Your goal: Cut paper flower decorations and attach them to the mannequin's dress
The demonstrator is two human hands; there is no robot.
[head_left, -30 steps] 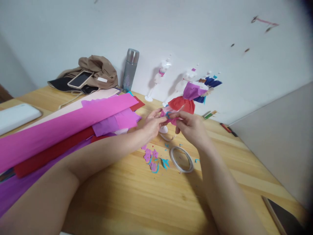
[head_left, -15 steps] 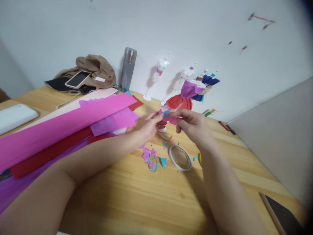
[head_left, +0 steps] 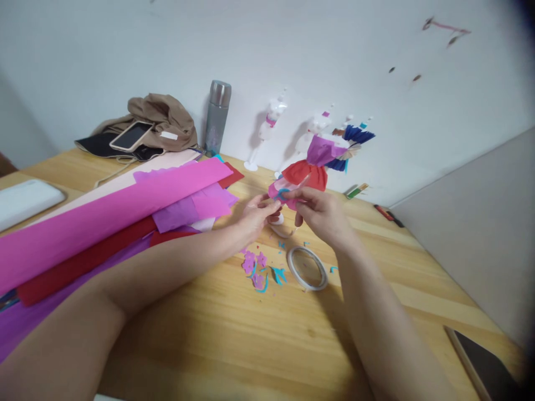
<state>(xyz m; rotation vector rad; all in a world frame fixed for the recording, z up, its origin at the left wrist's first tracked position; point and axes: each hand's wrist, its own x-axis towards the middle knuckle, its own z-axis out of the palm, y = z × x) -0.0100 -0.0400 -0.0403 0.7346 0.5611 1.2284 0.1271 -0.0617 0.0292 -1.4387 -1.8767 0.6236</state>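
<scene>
In the head view, a small mannequin wears a paper dress with a purple top (head_left: 321,150), a red skirt layer (head_left: 307,174) and a pink lower layer (head_left: 273,190). My left hand (head_left: 259,214) is closed at the edge of the pink layer, thumb above and fingers beneath. A small blue paper piece (head_left: 283,193) lies against that layer, pinched by the fingertips of my right hand (head_left: 321,211). Those fingertips partly hide it. Below my hands are purple paper flowers (head_left: 249,262), blue paper scraps (head_left: 278,275) and a tape roll (head_left: 308,268).
Rolled and folded coloured paper (head_left: 112,209) covers the left side. Behind stand a grey flask (head_left: 218,118) and more small white mannequins (head_left: 271,120). A phone (head_left: 131,136) lies by brown cloth (head_left: 161,120); a dark device (head_left: 480,362) is at front right.
My right fingers have shifted slightly at the blue paper piece, which now shows a different outline. The view has moved a little; the rest is the same.
</scene>
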